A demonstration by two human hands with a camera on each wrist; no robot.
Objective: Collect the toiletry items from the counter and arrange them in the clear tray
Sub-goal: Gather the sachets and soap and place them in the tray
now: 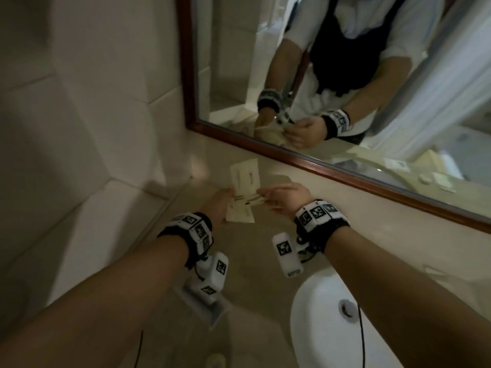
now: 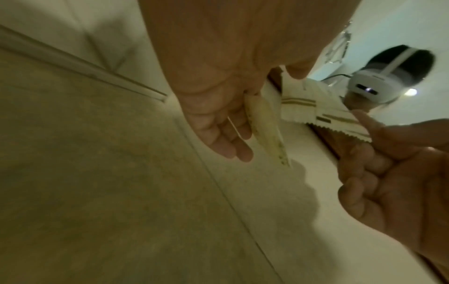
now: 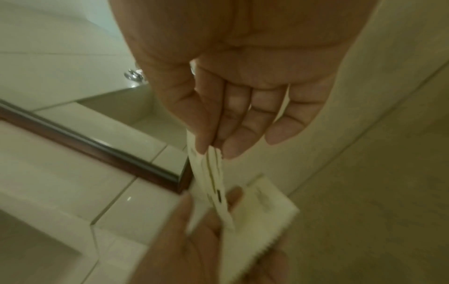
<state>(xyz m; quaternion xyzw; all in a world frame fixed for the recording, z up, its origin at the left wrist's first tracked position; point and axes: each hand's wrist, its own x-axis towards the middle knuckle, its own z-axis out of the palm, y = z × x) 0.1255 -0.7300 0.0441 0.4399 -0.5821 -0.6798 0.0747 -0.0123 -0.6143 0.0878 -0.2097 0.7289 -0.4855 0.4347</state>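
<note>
Above the beige counter (image 1: 385, 235), near the mirror, both hands meet on a small bunch of flat cream sachets. My left hand (image 1: 228, 198) grips two plain sachets: one stands upward (image 1: 245, 174), the other hangs down (image 1: 240, 215). Between the hands lies a sachet with gold stripes (image 1: 249, 199); my right hand (image 1: 263, 195) pinches its right end between thumb and fingers. The right wrist view shows those fingers (image 3: 213, 132) on the striped sachet (image 3: 215, 178), with the left hand (image 3: 194, 240) below. A clear tray (image 1: 216, 313) sits at the counter's front, partly hidden by my left wrist camera.
A white sink basin (image 1: 326, 330) with a metal drain lies under my right forearm. A brown-framed mirror (image 1: 321, 162) runs along the back of the counter. Pale tiled wall (image 1: 79, 128) closes the left side.
</note>
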